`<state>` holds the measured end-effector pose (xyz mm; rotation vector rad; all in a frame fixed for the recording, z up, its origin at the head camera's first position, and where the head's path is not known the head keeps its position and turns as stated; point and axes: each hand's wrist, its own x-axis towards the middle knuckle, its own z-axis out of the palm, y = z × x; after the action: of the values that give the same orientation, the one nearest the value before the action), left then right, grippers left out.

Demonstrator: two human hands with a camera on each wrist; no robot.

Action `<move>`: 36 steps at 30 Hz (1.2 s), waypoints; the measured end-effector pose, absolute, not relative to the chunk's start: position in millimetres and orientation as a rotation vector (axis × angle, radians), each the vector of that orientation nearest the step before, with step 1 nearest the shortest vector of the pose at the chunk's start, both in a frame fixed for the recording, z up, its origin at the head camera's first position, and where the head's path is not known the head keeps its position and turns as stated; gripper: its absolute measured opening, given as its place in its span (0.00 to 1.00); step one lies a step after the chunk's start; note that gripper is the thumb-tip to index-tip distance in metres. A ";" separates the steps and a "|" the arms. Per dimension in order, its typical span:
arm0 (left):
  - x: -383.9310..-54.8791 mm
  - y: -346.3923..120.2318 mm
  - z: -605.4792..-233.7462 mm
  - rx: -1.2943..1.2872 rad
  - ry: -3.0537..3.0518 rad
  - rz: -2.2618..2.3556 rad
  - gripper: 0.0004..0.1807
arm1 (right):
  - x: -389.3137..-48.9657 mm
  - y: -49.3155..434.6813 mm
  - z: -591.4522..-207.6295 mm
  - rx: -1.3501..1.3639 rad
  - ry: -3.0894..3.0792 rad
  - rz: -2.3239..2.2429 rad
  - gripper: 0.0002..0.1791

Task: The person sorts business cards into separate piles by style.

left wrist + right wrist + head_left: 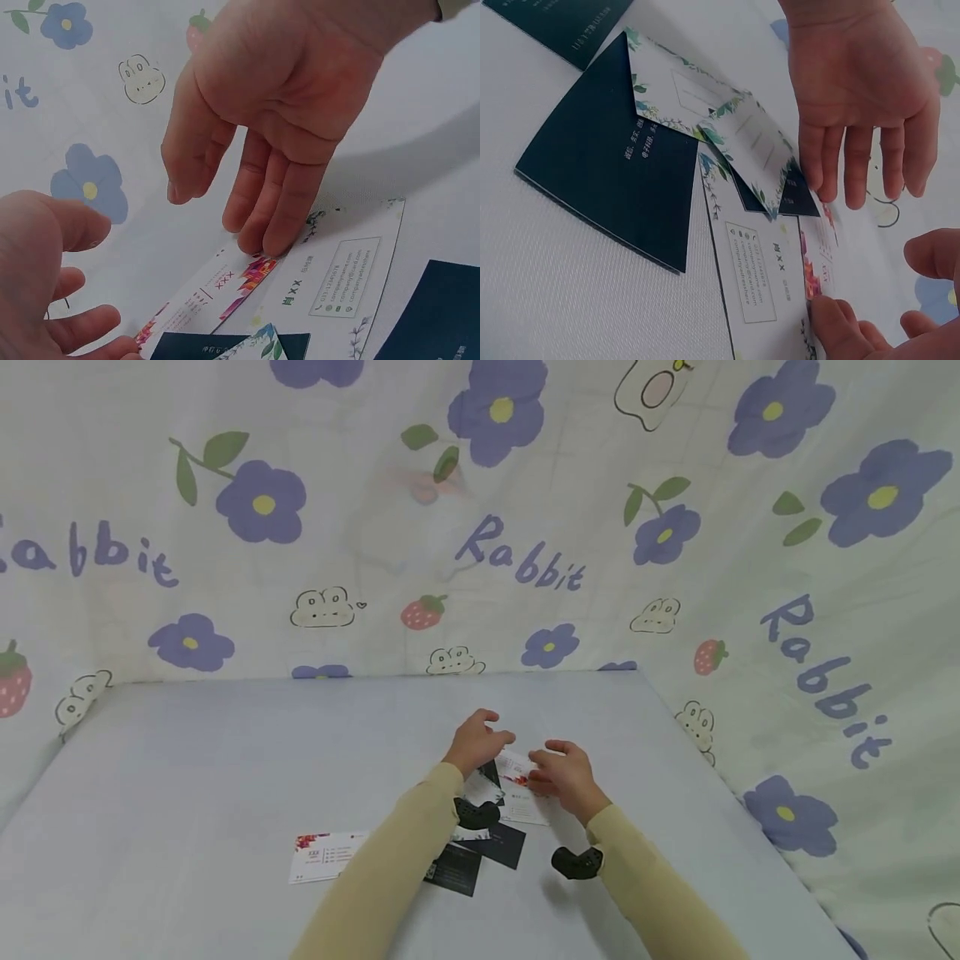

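Observation:
Both hands hover around a loose pile of business cards. My left hand (478,743), fingers loosely spread, is over the pile's left side and holds nothing; in the right wrist view that left hand (866,97) hangs beside the dark and leafy cards. My right hand (567,778) is at the pile's right edge, its fingertips down at a white card with red flowers (217,292) and a white leaf-bordered card (330,281). Contact appears likely in the left wrist view, with no grip visible. Smaller leafy cards (754,142) overlap a dark green card (607,165).
Nearer the body, dark cards (504,846) lie beneath the left forearm, which partly covers them. A white card with red flowers (318,858) lies left of that forearm. A printed curtain (360,527) hangs behind the white table (187,777). Each wrist wears a black device.

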<state>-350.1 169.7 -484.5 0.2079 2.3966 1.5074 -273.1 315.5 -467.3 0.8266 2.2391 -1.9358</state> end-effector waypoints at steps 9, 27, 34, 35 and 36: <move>-346.8 169.6 -483.4 0.090 2.336 1.609 0.29 | -277.0 316.1 -470.1 0.902 2.122 -2.034 0.33; -341.5 168.4 -484.7 0.059 2.304 1.672 0.26 | -278.2 313.9 -472.0 0.914 2.132 -2.107 0.33; -337.6 166.5 -485.2 0.130 2.360 1.634 0.24 | -276.4 313.0 -475.5 0.893 2.181 -2.051 0.33; -337.2 165.6 -485.0 0.139 2.379 1.618 0.23 | -276.8 313.3 -475.8 0.889 2.170 -2.058 0.33; -336.7 164.3 -484.8 0.152 2.401 1.602 0.23 | -277.2 313.3 -475.7 0.884 2.153 -2.067 0.33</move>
<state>-336.7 164.3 -484.8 0.1523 2.4008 1.6015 -277.2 313.3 -475.7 0.8840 2.1534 -2.0669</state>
